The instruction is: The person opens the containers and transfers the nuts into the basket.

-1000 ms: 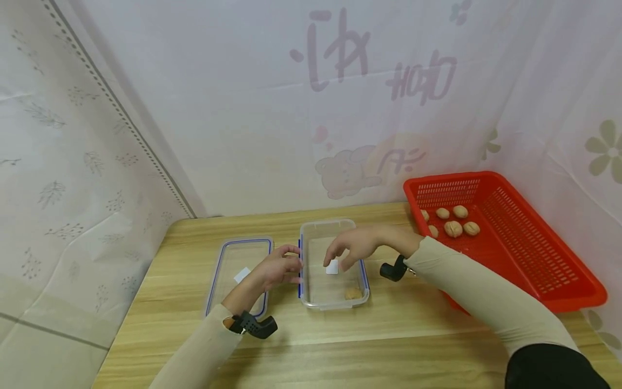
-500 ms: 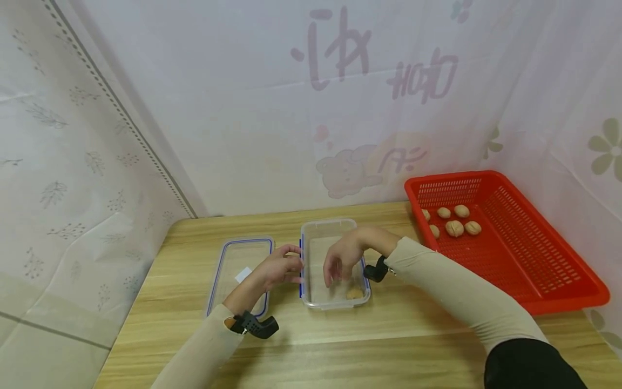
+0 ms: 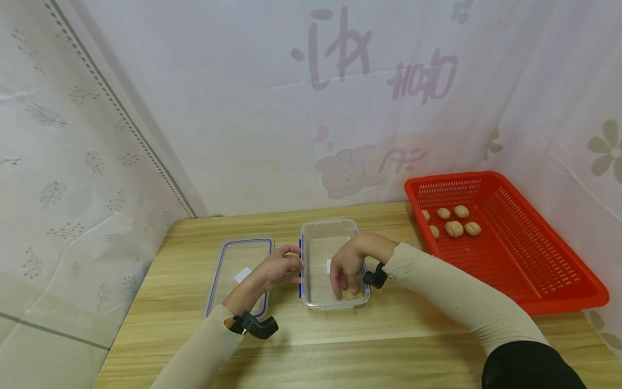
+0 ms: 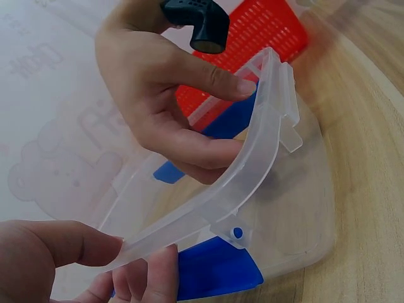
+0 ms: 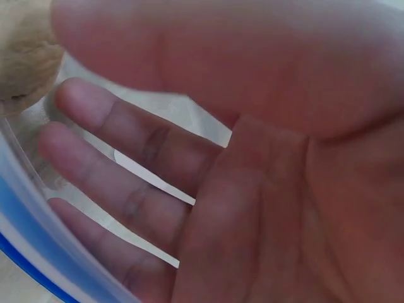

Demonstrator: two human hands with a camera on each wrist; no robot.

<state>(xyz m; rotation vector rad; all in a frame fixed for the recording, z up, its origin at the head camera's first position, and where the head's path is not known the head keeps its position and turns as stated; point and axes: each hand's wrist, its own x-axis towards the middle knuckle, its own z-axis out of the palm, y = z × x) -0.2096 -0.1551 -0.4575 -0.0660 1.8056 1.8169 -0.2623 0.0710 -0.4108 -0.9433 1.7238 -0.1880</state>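
Observation:
A clear plastic food container (image 3: 316,294) with blue side clips stands on the table. In the left wrist view my left hand (image 4: 69,262) pinches its rim, thumb on the edge and fingers outside beside a blue clip (image 4: 218,271). My right hand (image 3: 346,266) reaches down into the container, fingertips right at the walnut (image 3: 355,295) in the near right corner. In the right wrist view three fingers lie fairly straight and apart, and the thumb tip overlaps the walnut (image 5: 25,57). A small white label (image 3: 329,266) on the container's floor is partly hidden by the right hand.
Left of the container lies its clear lid (image 3: 243,243) with a blue seal, partly under the left forearm. A red plastic basket (image 3: 539,237) at the right holds several walnuts (image 3: 454,229). A patterned curtain (image 3: 243,135) hangs behind the wooden table (image 3: 311,351).
My right hand has lowered into the container and then shifted right and nearer, to the walnut in its corner. The left hand stays at the container's rim.

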